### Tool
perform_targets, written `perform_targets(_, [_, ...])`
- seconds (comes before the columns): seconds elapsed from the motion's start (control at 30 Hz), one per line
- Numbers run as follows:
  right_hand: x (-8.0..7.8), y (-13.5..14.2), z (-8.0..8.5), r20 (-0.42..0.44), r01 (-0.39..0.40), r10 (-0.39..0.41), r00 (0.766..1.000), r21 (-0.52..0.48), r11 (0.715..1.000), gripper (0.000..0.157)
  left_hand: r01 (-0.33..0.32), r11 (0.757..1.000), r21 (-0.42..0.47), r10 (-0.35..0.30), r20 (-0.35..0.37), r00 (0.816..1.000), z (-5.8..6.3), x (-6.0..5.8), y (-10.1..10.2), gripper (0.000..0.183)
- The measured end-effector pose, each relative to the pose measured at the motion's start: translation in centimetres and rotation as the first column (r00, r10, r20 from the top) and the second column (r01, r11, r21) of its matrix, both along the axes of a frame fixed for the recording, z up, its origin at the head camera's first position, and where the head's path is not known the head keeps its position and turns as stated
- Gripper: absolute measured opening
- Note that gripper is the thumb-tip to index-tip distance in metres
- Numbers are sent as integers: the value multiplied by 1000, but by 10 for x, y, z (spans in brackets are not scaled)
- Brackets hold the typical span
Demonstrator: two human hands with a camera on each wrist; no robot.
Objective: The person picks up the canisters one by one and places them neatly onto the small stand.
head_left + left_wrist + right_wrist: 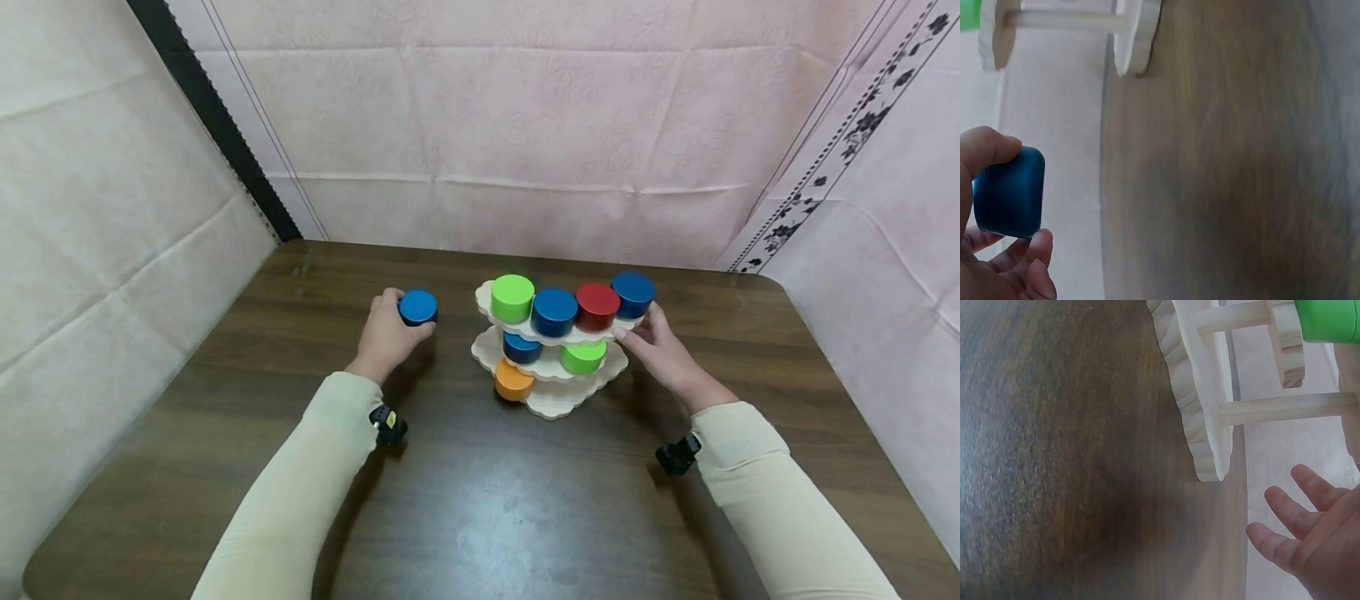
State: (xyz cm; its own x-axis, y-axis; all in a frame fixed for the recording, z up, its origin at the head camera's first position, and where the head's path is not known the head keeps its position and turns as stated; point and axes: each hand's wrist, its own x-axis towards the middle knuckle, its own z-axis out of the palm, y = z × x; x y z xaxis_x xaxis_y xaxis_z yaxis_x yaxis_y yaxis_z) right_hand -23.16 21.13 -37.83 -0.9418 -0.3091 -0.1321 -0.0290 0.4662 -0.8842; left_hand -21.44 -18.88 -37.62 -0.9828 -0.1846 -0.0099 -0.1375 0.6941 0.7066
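My left hand [390,333] holds a short blue cylinder [417,307] above the table, left of a pale wooden tiered stand [555,404]. In the left wrist view, thumb and fingers lie around the blue cylinder [1010,192]. My right hand [663,354] grips the right edge of the stand's top tier, thumb at the front. Three of its fingers [1288,519] spread out below that tier in the right wrist view; the rest is out of frame. Along the top tier stand a green cylinder [512,298], a blue one, a red cylinder [597,307] and another blue one.
Lower on the stand are a blue cylinder [522,348], a green cylinder [582,358] and an orange cylinder [513,381]. Scalloped edges jut out from each tier. Around the dark wooden table [480,500] hang pale cloths [480,125] at the back and sides.
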Motion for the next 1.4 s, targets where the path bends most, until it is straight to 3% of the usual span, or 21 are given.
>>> perform_targets(0.33, [0, -1, 3, -3, -2, 2, 1000, 0, 1000, 82, 28, 1000, 5, -28, -14, 1000, 10, 16, 20, 70])
perform_targets(1.03, [-2, 1, -3, 2, 5, -5, 1000, 12, 1000, 83, 98, 993, -69, -100, -18, 995, 12, 48, 77, 65])
perform_targets(1.4, [12, -8, 22, 17, -10, 10, 1000, -6, 1000, 83, 170, 983, -64, -174, -58, 983, 15, 65, 94, 63])
